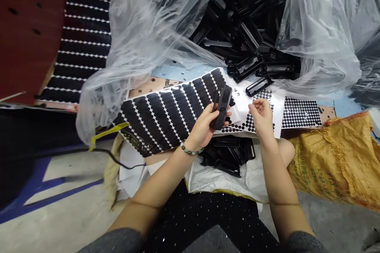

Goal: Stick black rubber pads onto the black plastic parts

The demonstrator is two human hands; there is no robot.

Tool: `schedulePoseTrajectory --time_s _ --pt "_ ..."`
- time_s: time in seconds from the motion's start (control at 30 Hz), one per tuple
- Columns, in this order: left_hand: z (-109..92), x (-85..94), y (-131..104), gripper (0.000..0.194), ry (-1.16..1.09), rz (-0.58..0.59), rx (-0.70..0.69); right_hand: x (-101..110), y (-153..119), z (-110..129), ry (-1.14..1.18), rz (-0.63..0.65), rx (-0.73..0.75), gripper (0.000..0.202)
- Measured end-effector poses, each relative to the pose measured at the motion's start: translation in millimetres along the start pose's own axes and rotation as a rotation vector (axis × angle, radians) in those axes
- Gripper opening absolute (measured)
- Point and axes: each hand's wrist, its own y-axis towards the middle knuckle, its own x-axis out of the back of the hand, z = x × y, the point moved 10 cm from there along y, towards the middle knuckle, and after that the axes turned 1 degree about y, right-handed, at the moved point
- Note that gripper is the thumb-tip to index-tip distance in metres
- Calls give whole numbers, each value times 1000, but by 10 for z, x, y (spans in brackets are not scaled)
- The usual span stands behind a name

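My left hand (204, 127) grips a black plastic part (222, 106) with a textured face, tilted over the edge of a sheet of large black stickers (166, 114). To its right, my right hand (261, 116) hovers above a white sheet of small black dots (247, 120), thumb and fingertips pinched together; anything between them is too small to make out. Just beyond that hand a single black part (259, 85) lies on the white sheet. The bead bracelet is on my left wrist.
Black parts (249, 35) are heaped at the back between clear plastic bags (320, 27). More black parts (227, 156) lie on white sacking in my lap. A yellow woven sack (338, 158) stands at the right. Another sticker sheet (83, 43) is at the back left.
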Motion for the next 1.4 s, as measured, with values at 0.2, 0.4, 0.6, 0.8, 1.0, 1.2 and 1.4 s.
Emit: schedulePoseTrajectory --time_s 0.2,0.4,0.6,0.8,1.0,1.2,1.4 --pt "-28 -41 -18 35 0 23 -130 -465 -383 392 404 188 38 23" --pt "-83 -66 -30 31 79 55 -270 -469 -445 588 228 121 185 14" --pt "-177 -4 -111 29 281 15 -417 -491 -421 509 128 88 188 19" --pt "-338 47 7 35 302 103 -331 -320 -152 219 -135 -33 200 33" --pt "-201 197 452 35 312 -19 -152 -523 -216 366 -368 21 502 9" --pt "-138 113 253 40 231 59 10 -224 -164 500 110 64 358 23" --pt "-221 12 31 45 285 125 -8 -272 -151 703 201 142 341 32"
